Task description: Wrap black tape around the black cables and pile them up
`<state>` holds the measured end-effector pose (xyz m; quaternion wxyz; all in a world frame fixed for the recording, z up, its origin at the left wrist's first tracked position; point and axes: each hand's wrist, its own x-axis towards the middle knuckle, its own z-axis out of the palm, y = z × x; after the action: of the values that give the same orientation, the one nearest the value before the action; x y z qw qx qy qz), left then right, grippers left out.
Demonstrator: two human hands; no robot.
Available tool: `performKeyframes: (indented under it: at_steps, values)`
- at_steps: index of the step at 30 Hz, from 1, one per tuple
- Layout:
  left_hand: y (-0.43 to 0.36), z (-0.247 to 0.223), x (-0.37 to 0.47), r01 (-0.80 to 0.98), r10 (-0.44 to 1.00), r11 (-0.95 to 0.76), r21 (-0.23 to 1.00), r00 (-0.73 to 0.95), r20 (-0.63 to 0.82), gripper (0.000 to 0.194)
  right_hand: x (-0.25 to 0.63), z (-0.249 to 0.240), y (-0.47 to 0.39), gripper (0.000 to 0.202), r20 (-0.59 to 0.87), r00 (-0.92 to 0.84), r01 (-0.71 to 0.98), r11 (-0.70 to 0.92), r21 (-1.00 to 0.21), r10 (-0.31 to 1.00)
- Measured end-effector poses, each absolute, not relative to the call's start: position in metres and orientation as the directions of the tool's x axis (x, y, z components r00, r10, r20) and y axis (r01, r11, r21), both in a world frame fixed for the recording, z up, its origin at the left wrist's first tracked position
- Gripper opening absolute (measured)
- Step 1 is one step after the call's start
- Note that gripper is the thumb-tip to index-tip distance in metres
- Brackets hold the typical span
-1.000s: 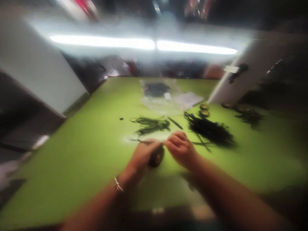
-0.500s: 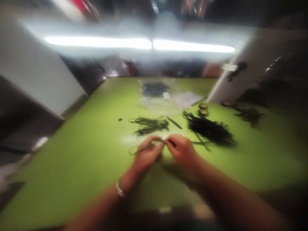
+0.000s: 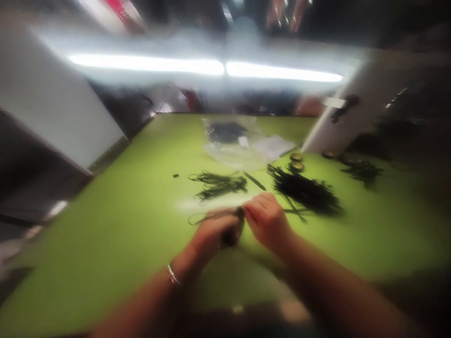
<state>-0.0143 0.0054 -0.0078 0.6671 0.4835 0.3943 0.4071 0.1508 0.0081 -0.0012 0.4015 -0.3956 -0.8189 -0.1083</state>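
Near the middle of the green table [image 3: 116,225], my left hand [image 3: 214,228] is closed on a thin black cord [image 3: 195,218], whose loop sticks out to the left. Fingers of my right hand [image 3: 265,217] are pinched together at a small dark piece [image 3: 240,212] between the two hands; its details are blurred. Beyond my left hand lies a small bundle of black cords [image 3: 220,184]. A larger black bundle [image 3: 306,190] rests to the right, past my right hand.
A clear plastic bag [image 3: 229,152] with dark contents lies at the back, beside a pale sheet [image 3: 276,145]. Two tape rolls [image 3: 296,166], a dark slim tool [image 3: 254,180] and a small black piece [image 3: 175,175] are on the table. A white post [image 3: 331,124] stands right.
My left hand has turned and its fingers have shifted, with the dark piece now showing more between the hands. My right hand has moved slightly and its fingers are curled more tightly.
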Motion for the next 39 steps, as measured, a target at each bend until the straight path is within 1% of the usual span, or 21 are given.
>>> performKeyframes:
  at_steps: [2,4,6,8,12,17,21,23,24,26,27,28,29,30,32,33,34,36,38,39]
  values:
    - [0.003,-0.007,-0.011,-0.21,0.938,0.235,0.949,0.306,-0.165,0.037,0.15,-0.001,0.008,0.019,0.756,-0.381,0.754,0.652,-0.08,0.533]
    - [0.002,-0.008,-0.01,-0.255,0.942,0.291,0.922,0.243,-0.23,0.045,0.149,-0.003,0.008,0.018,0.752,-0.418,0.75,0.66,-0.03,0.51]
    - [0.003,-0.009,-0.01,-0.297,0.937,0.333,0.895,0.213,-0.278,0.044,0.15,-0.005,0.01,0.013,0.752,-0.446,0.732,0.681,-0.005,0.485]
    - [0.005,-0.009,-0.012,-0.331,0.931,0.352,0.875,0.222,-0.291,0.042,0.153,-0.007,0.012,0.009,0.763,-0.472,0.695,0.719,0.015,0.441]
    - [0.005,-0.008,-0.012,-0.382,0.929,0.351,0.855,0.252,-0.27,0.041,0.159,-0.01,0.016,0.017,0.77,-0.533,0.613,0.787,0.065,0.352]
    - [0.002,-0.007,-0.01,-0.404,0.912,0.389,0.828,0.299,-0.282,0.048,0.16,-0.007,0.012,0.021,0.768,-0.554,0.601,0.793,0.099,0.323]
    - [0.002,-0.005,-0.011,-0.383,0.905,0.406,0.83,0.292,-0.308,0.045,0.159,-0.007,0.012,0.023,0.771,-0.551,0.597,0.797,0.096,0.319]
    - [0.002,-0.005,-0.012,-0.332,0.923,0.369,0.868,0.242,-0.3,0.04,0.159,-0.008,0.015,0.02,0.769,-0.526,0.595,0.804,0.028,0.363]
    - [0.002,-0.005,-0.013,-0.289,0.936,0.337,0.896,0.203,-0.286,0.038,0.159,-0.008,0.016,0.016,0.763,-0.503,0.59,0.806,-0.04,0.405]
    - [0.002,-0.006,-0.013,-0.168,0.966,0.248,0.954,0.115,-0.231,0.034,0.159,-0.009,0.018,0.007,0.73,-0.447,0.565,0.796,-0.218,0.517]
    - [0.002,-0.006,-0.014,-0.1,0.98,0.191,0.977,0.081,-0.183,0.033,0.159,-0.008,0.019,0.004,0.703,-0.423,0.55,0.779,-0.302,0.572]
    - [0.002,-0.007,-0.014,-0.034,0.991,0.121,0.992,0.062,-0.119,0.032,0.159,-0.008,0.018,0.004,0.673,-0.414,0.538,0.761,-0.363,0.613]
    - [0.002,-0.007,-0.014,0.023,0.997,0.04,0.999,0.059,-0.041,0.03,0.159,-0.008,0.018,0.005,0.646,-0.417,0.537,0.747,-0.392,0.639]
    - [0.002,-0.007,-0.014,0.069,0.997,-0.048,0.996,0.062,0.044,0.028,0.158,-0.008,0.017,0.007,0.624,-0.43,0.548,0.738,-0.395,0.653]
    - [0.003,-0.007,-0.014,0.128,0.981,-0.185,0.974,0.076,0.176,0.023,0.158,-0.007,0.015,0.012,0.596,-0.469,0.588,0.734,-0.34,0.651]
    - [0.003,-0.007,-0.013,0.137,0.978,-0.2,0.97,0.081,0.19,0.022,0.157,-0.006,0.014,0.015,0.594,-0.486,0.612,0.735,-0.292,0.641]
    - [0.003,-0.007,-0.013,0.13,0.983,-0.171,0.977,0.092,0.159,0.025,0.157,-0.005,0.013,0.017,0.598,-0.496,0.639,0.731,-0.24,0.63]
    - [0.004,-0.006,-0.013,0.079,0.988,-0.017,0.997,0.154,0.005,0.029,0.157,-0.003,0.012,0.022,0.619,-0.505,0.687,0.714,-0.133,0.601]
    - [0.004,-0.006,-0.013,0.026,0.959,0.142,0.99,0.244,-0.144,0.028,0.156,-0.002,0.011,0.025,0.643,-0.518,0.71,0.703,-0.043,0.564]
    - [0.005,-0.006,-0.013,0.008,0.941,0.191,0.982,0.284,-0.185,0.025,0.156,-0.001,0.011,0.026,0.655,-0.523,0.714,0.7,-0.013,0.546]
